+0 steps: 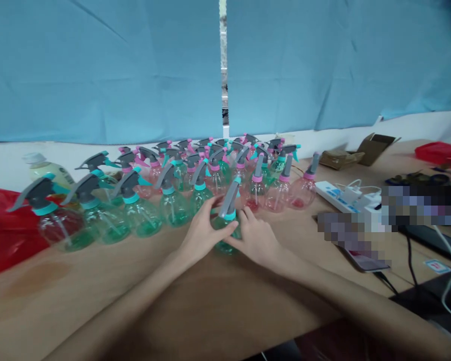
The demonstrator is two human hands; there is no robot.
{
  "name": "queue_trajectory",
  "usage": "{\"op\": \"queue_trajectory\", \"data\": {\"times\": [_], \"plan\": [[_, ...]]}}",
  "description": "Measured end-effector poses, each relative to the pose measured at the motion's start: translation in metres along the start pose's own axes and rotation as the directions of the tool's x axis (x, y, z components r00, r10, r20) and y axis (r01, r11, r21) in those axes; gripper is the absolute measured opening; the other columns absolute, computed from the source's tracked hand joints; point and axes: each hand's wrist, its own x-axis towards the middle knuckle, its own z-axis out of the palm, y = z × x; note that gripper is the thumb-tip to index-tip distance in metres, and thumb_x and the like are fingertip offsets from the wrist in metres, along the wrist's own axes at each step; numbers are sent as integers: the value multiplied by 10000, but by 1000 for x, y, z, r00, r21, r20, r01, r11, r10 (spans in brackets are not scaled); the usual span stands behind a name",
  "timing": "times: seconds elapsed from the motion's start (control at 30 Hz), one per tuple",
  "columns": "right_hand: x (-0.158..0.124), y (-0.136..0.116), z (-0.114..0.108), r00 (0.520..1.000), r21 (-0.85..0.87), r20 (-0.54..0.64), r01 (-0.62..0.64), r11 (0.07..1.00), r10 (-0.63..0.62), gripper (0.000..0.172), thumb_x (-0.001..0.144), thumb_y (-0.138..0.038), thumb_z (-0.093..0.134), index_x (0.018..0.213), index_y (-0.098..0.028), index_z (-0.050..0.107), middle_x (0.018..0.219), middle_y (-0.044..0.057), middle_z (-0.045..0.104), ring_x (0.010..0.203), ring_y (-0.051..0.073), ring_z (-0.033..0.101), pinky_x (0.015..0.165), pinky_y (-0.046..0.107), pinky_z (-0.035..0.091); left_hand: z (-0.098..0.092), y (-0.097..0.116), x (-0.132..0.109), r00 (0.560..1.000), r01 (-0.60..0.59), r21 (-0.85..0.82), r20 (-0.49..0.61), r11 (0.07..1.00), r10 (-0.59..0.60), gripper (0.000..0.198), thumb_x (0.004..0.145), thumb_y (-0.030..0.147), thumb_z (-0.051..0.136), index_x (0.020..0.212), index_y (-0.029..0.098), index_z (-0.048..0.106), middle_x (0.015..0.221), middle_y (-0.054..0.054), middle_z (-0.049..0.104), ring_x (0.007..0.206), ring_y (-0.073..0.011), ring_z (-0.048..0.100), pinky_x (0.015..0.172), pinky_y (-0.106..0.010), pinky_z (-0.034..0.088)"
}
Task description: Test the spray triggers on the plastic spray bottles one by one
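Observation:
A green see-through spray bottle (227,246) with a grey trigger and teal collar stands on the wooden table (195,301) right before me. My left hand (206,225) wraps round its left side, thumb across the front below the collar. On the other side my right hand (257,233) is curled against the bottle, its thumb meeting the left one low on the front. Behind both hands stand several more spray bottles in rows, green ones (146,220) with teal collars to the left and pink ones (274,198) with pink collars to the right.
At the left edge lies a red plastic bag (11,235), with a pale capped bottle (47,168) behind it. To the right are a white power strip (338,195), a phone (364,258), cables and an opened cardboard box (376,148). Blue cloth (97,70) hangs at the back.

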Motion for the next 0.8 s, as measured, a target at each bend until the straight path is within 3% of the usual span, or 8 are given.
{"op": "queue_trajectory", "data": {"times": [0.1, 0.27, 0.43, 0.6, 0.8], "plan": [[-14, -8, 0, 997, 97, -19, 79, 992, -77, 646, 779, -696, 383, 1061, -134, 529, 1024, 144, 583, 858, 293, 611, 613, 391, 509, 5, 11, 1, 1000, -14, -28, 23, 1000, 15, 499, 732, 318, 656, 1179, 216, 461, 1119, -75, 588, 1005, -237, 583, 860, -398, 486], [-25, -25, 1, 990, 218, -74, 133, 967, -120, 814, 688, -765, 437, 1165, -107, 475, 1052, 166, 583, 967, 311, 573, 713, 428, 517, 4, 14, -10, 1000, -15, -78, -22, 997, 14, 225, 794, 277, 560, 1003, 199, 532, 894, -20, 609, 829, -177, 601, 766, -323, 496], [-24, -28, 3, 973, 330, 2, 218, 918, -232, 726, 696, -739, 466, 1102, -137, 495, 1010, 143, 591, 967, 299, 565, 768, 453, 499, -10, 9, -19, 997, -16, 10, -74, 1000, 17, 277, 749, 185, 494, 1019, 219, 548, 870, -5, 611, 798, -174, 590, 731, -316, 493], [-15, 2, 10, 912, 434, 113, 312, 845, -395, 497, 862, -552, 413, 1144, -148, 480, 1087, 131, 582, 1019, 250, 561, 841, 421, 481, -23, 3, -17, 999, -1, -28, -43, 1000, 0, 312, 720, 167, 478, 1014, 238, 556, 915, -15, 636, 856, -194, 614, 795, -344, 498], [-2, 51, 39, 940, 395, 72, 281, 874, -335, 395, 886, -451, 457, 1191, -207, 516, 1225, 73, 575, 1138, 204, 526, 974, 407, 416, -30, -5, -9, 999, -7, -74, -51, 997, 3, 388, 705, 159, 479, 1063, 280, 568, 1021, -5, 658, 871, -201, 636, 795, -368, 515]]}}
